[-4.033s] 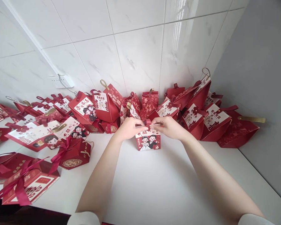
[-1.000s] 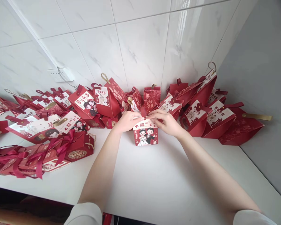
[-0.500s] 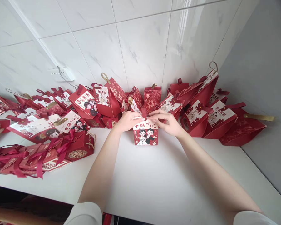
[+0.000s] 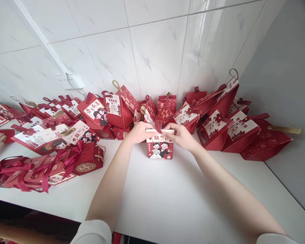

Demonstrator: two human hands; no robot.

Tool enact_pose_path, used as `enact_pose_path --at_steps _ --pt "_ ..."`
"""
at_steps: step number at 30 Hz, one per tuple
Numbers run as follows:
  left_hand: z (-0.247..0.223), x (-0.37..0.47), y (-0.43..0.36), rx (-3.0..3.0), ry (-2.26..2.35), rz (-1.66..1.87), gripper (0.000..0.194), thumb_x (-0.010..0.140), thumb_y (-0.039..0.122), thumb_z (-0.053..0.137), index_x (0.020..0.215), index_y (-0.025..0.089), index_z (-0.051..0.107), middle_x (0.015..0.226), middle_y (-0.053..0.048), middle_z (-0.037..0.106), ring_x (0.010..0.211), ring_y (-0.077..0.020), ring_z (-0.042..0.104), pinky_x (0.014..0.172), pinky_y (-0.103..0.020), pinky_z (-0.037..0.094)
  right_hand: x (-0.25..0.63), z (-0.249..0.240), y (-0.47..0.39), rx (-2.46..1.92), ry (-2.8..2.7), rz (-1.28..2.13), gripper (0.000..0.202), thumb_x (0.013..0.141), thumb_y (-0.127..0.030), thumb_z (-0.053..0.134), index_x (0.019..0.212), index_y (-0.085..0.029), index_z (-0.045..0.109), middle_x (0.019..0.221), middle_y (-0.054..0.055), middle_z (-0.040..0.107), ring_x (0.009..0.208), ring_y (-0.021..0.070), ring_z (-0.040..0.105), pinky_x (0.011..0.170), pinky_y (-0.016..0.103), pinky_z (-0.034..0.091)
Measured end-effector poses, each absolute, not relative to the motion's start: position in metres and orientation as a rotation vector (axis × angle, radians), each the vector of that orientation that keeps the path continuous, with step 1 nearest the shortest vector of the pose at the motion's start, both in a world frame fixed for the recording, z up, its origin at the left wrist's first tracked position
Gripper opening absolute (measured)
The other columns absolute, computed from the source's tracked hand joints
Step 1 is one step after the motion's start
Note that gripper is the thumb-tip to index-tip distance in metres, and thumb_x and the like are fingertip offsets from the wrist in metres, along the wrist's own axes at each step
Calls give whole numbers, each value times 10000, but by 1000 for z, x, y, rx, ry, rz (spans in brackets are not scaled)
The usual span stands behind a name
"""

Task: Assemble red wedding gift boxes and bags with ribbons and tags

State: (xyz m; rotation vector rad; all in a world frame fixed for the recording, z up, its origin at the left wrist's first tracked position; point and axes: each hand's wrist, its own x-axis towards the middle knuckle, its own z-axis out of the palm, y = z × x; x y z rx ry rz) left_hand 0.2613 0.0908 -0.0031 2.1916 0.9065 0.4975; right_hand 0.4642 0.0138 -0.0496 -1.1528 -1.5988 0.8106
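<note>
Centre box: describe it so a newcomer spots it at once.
From the tiled wall, come down to the white table. In front of the red boxes, between the left grip and right grip, stands the box, a cartoon couple on its red front. Unlike its neighbours, it alone has both grips at its top edge.

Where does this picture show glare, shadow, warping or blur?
Head view: the wall shows streaky glare, upper right, and its upright seams fan outward toward the top; head view: a soft shadow lies on the table along the right arm; head view: the smallest print on the held box is too blurred to read.
</note>
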Motion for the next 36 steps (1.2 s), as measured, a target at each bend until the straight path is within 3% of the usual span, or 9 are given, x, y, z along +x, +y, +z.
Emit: enact_pose_path --at_steps 5,8,13,16,23,29,36 --pt "-3 264 87 2072 851 487 364 710 424 718 935 138 751 883 -59 727 832 -226 651 719 -286 510 463 -49 13 -1158 -1592 833 221 819 -409 658 825 -200 585 717 -18 604 618 145 557 580 263 442" --pt "-1 263 86 2044 769 456 380 729 420 713 994 148 730 961 -62 716 893 -219 645 787 -291 504 462 -44 10 -1144 -1623 706 192 828 -375 661 899 -210 594 823 7 643 712 169 590 649 289 473" --pt "0 262 86 2192 823 484 358 819 465 610 695 132 654 625 7 561 609 -117 502 564 -233 366 464 -42 9 -969 -1827 417 80 901 -275 579 928 -233 640 996 61 649 937 221 617 838 370 499" --pt "0 264 87 2252 847 544 396 844 470 568 642 136 632 571 21 490 562 -99 424 531 -241 301 468 -46 11 -950 -1903 330 139 913 -247 566 993 -250 680 1065 66 653 969 222 627 851 377 508" --pt "3 269 82 2224 917 595 364 805 472 596 709 149 735 595 1 604 594 -130 502 562 -255 355 473 -49 13 -936 -1916 340 207 929 -233 552 1041 -278 720 1095 60 647 949 202 643 771 347 537" --pt "1 268 85 2188 951 635 358 792 480 625 764 150 760 647 -12 659 635 -144 551 576 -252 383 470 -51 13 -906 -1822 316 173 882 -274 649 1035 -267 730 1108 59 642 1003 214 632 894 386 519" --pt "-8 273 87 1982 808 678 320 803 439 648 861 134 724 831 -36 701 751 -156 618 650 -241 456 476 -60 20 -916 -1782 326 194 871 -298 673 1050 -292 746 1125 57 629 1026 220 620 894 404 521"
